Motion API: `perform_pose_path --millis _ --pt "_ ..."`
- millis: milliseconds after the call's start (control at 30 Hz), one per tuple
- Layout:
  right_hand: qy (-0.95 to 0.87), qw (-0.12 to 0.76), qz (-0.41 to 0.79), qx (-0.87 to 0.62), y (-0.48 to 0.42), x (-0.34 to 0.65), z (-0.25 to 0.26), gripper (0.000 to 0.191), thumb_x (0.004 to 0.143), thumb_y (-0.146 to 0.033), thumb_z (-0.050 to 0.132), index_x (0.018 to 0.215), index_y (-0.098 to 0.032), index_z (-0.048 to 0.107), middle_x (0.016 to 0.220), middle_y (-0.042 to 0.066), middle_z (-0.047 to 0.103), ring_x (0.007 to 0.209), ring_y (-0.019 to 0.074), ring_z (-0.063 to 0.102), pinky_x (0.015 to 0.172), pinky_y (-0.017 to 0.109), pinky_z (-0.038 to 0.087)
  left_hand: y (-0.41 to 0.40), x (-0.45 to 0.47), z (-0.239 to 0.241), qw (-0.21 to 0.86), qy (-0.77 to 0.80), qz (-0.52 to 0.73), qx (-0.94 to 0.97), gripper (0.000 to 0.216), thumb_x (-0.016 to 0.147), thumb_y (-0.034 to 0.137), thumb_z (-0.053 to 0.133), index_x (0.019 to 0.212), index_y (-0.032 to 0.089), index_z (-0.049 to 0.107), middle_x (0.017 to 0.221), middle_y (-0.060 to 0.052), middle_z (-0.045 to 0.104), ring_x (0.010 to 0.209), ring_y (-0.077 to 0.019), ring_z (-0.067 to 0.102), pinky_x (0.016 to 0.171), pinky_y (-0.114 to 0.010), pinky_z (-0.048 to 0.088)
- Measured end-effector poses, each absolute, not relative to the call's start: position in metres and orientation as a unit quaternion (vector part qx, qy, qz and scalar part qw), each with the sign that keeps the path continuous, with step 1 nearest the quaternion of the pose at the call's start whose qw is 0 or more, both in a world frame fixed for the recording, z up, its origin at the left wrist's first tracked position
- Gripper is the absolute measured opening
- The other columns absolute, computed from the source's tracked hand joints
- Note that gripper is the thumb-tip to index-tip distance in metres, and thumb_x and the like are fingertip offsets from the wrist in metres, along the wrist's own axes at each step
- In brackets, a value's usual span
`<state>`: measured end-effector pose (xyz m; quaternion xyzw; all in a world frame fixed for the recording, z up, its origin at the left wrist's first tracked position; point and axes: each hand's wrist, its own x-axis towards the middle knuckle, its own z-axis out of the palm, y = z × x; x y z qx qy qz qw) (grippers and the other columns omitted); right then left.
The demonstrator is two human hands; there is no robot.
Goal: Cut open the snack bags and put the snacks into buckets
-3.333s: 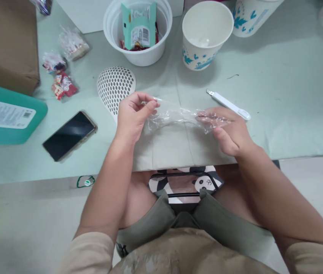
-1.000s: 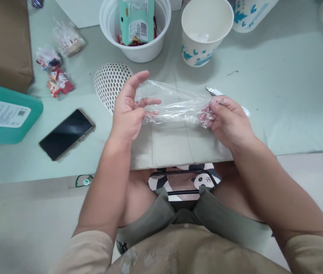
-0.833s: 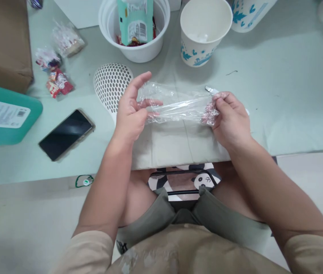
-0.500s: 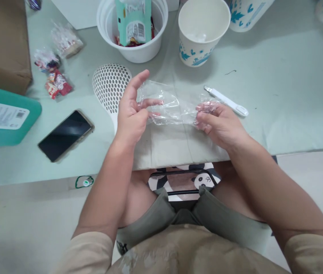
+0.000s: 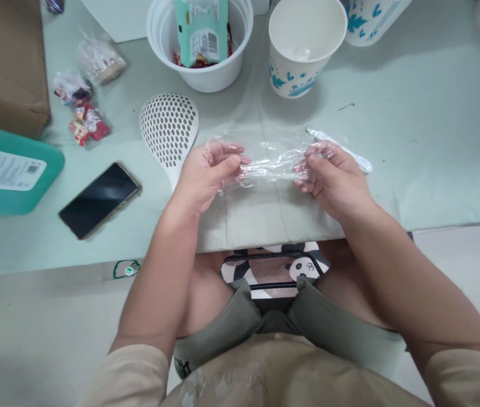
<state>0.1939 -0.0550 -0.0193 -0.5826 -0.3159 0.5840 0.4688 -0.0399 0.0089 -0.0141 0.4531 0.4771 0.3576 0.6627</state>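
Observation:
A crumpled clear plastic wrapper [image 5: 271,161] is stretched between my two hands just above the pale green table [image 5: 426,135]. My left hand [image 5: 206,175] pinches its left end with curled fingers. My right hand [image 5: 333,178] grips its right end, fingers closed. A white slotted spoon [image 5: 168,129] lies right beside my left hand. A small white utility knife [image 5: 350,155] lies just beyond my right hand, partly behind the plastic.
At the back stand a white bowl [image 5: 199,70] holding a teal packet [image 5: 202,28] and a paper cup [image 5: 303,56]. A black phone [image 5: 99,199], a teal box [image 5: 8,175], several wrapped sweets [image 5: 85,121] and a cardboard box [image 5: 6,62] lie left.
My left hand went from spread fingers to a pinch on the wrapper's left end. The wrapper is now pulled narrower and lower between both hands.

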Motion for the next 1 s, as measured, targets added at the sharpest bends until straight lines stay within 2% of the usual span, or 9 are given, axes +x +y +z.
perform_pose_path --millis 167,300,367,467,600,700,833,900,1000 --pt "-0.331 0.459 0.566 -0.599 -0.055 0.198 -0.016 0.029 0.082 -0.046 0.081 0.096 -0.025 0.067 0.07 -0.001 0.062 0.051 0.0112 0.056 0.044 0.026 0.037 0.01 -0.042 -0.016 0.642 0.479 0.383 0.46 0.006 0.084 0.021 0.076 0.087 0.02 0.071 0.076 -0.001 0.074 0.06 -0.0109 0.069 0.053 -0.02 0.055" --pt "-0.32 0.456 0.565 -0.609 -0.055 0.202 -0.012 0.032 0.084 -0.052 0.079 0.097 -0.025 0.068 0.067 -0.001 0.065 0.048 0.0103 0.055 0.04 0.025 0.034 0.008 -0.045 -0.015 0.673 0.455 0.335 0.478 0.019 0.08 0.023 0.081 0.096 0.021 0.072 0.073 -0.001 0.076 0.057 -0.014 0.071 0.051 -0.022 0.055" --pt "-0.321 0.438 0.58 -0.607 -0.056 0.205 -0.011 0.034 0.084 -0.052 0.08 0.101 -0.025 0.069 0.066 0.0 0.066 0.045 0.0096 0.052 0.038 0.024 0.032 0.007 -0.046 -0.014 0.675 0.45 0.317 0.491 0.02 0.078 0.022 0.082 0.095 0.021 0.072 0.072 0.0 0.075 0.055 -0.0136 0.07 0.05 -0.021 0.054" --pt "-0.336 0.4 0.602 -0.604 -0.058 0.208 -0.008 0.03 0.08 -0.04 0.085 0.1 -0.023 0.07 0.063 -0.002 0.064 0.042 0.0076 0.046 0.037 0.023 0.028 0.007 -0.049 -0.013 0.671 0.456 0.312 0.495 0.021 0.079 0.026 0.081 0.097 0.022 0.071 0.071 0.0 0.074 0.053 -0.0143 0.07 0.046 -0.021 0.051" --pt "-0.332 0.411 0.594 -0.606 -0.059 0.211 -0.007 0.022 0.078 -0.032 0.083 0.093 -0.022 0.071 0.059 -0.004 0.059 0.042 0.0067 0.044 0.038 0.023 0.029 0.007 -0.052 -0.01 0.691 0.443 0.245 0.516 0.038 0.074 0.027 0.084 0.11 0.022 0.071 0.068 -0.001 0.074 0.051 -0.018 0.07 0.041 -0.022 0.047" --pt "-0.33 0.419 0.595 -0.601 -0.059 0.212 -0.007 0.024 0.079 -0.036 0.082 0.096 -0.024 0.07 0.06 -0.004 0.058 0.045 0.0081 0.046 0.04 0.024 0.03 0.007 -0.051 -0.008 0.686 0.45 0.267 0.505 0.028 0.074 0.024 0.081 0.1 0.022 0.072 0.064 0.0 0.073 0.046 -0.0152 0.066 0.038 -0.021 0.044" --pt "-0.34 0.434 0.598 -0.583 -0.06 0.213 -0.006 0.038 0.077 -0.041 0.082 0.111 -0.03 0.068 0.058 -0.006 0.055 0.048 0.0108 0.048 0.043 0.026 0.031 0.008 -0.05 -0.006 0.698 0.453 0.311 0.46 0.014 0.072 0.023 0.076 0.083 0.022 0.069 0.061 0.001 0.07 0.041 -0.0123 0.061 0.037 -0.021 0.044" --pt "-0.347 0.441 0.599 -0.571 -0.061 0.214 -0.005 0.042 0.077 -0.044 0.081 0.114 -0.033 0.065 0.057 -0.007 0.053 0.046 0.0103 0.044 0.044 0.027 0.031 0.009 -0.05 -0.006 0.709 0.441 0.321 0.447 0.013 0.07 0.026 0.077 0.078 0.023 0.067 0.059 0.002 0.068 0.042 -0.0126 0.061 0.037 -0.022 0.045" --pt "-0.353 0.465 0.596 -0.551 -0.062 0.214 -0.004 0.036 0.076 -0.048 0.079 0.105 -0.033 0.062 0.055 -0.009 0.049 0.042 0.0096 0.039 0.045 0.028 0.032 0.009 -0.053 -0.005 0.715 0.427 0.33 0.444 0.02 0.068 0.032 0.081 0.074 0.023 0.064 0.057 0.002 0.065 0.043 -0.0135 0.062 0.037 -0.022 0.044"
